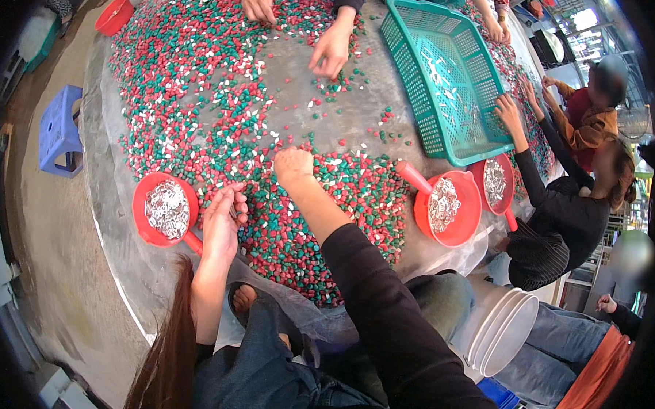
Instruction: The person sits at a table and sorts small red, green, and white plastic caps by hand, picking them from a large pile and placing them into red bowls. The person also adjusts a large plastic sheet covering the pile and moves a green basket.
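Note:
A wide spread of small red, green and white pieces (pixel 325 255) lies in front of me on a sheet-covered surface. Over its near left edge my left hand (pixel 223 218) is turned partly palm up, fingers curled inward; what lies in them is too hidden to name. Just left of it sits a red scoop (pixel 142 222) with a pile of whitish pieces (pixel 168 208) inside, its handle pointing toward my wrist. My right hand (pixel 294 168) reaches farther out, closed with the knuckles up, low over the pieces. Its fingertips are out of sight beneath it.
Across the surface, another person's hands (pixel 333 47) work among pieces. A green perforated basket (pixel 422 124) stands right, with red scoops (pixel 469 218) (pixel 504 201) below it. White buckets (pixel 508 333) stand by my right side, a blue stool (pixel 60 127) at left. More people sit right.

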Demonstrator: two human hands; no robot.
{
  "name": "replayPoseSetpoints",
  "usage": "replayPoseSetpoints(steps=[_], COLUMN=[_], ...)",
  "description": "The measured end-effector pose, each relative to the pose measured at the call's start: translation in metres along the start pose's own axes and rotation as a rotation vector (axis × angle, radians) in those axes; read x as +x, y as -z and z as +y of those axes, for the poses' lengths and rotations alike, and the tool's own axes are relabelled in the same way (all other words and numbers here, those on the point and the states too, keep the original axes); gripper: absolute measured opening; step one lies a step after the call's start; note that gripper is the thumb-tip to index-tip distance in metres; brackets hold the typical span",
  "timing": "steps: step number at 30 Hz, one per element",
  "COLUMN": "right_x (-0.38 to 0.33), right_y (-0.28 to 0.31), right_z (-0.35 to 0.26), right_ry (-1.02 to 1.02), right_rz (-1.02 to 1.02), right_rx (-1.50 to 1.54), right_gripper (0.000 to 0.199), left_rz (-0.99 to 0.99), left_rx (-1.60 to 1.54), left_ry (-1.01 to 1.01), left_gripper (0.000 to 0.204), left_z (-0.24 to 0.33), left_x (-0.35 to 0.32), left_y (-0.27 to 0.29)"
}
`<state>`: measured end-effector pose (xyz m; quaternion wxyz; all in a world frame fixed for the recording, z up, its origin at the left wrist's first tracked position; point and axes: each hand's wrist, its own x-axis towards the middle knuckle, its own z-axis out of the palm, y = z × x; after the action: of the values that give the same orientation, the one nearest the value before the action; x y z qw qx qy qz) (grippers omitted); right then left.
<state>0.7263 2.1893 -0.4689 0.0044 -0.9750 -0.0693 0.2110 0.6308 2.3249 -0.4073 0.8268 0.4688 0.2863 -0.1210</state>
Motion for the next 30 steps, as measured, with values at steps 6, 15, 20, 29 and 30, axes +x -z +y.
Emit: replayPoseSetpoints(steps=[6, 15, 20, 29, 30], right_x=[-0.014, -0.072, -0.069, -0.041, -0.036], right_y=[0.007, 0.020, 0.025, 0.107, 0.108], right_z=[0.012, -0.010, 0.001, 0.268, 0.303], right_ry=[-0.018, 0.338, 0.023, -0.489, -0.432], right_rz=[0.007, -0.267, -0.039, 1.130, 1.162], right_rx=[0.510, 2.784, 3.050, 1.417, 1.403], right_gripper=[0.017, 0.022, 0.025, 0.046, 0.047], left_rz=[-0.004, -0.238, -0.412, -0.187, -0.121], left_rx=[0.122, 0.882, 1.059, 0.962, 0.954], left_ry=[-0.068, -1.059, -1.178, -1.058, -1.015], left_gripper=[0.022, 0.013, 0.014, 0.017, 0.016], left_z=[0.006, 0.009, 0.005, 0.031, 0.035], left_x=[0.000, -0.012, -0.013, -0.001, 0.004], left_y=[-0.003, -0.071, -0.097, -0.067, -0.058])
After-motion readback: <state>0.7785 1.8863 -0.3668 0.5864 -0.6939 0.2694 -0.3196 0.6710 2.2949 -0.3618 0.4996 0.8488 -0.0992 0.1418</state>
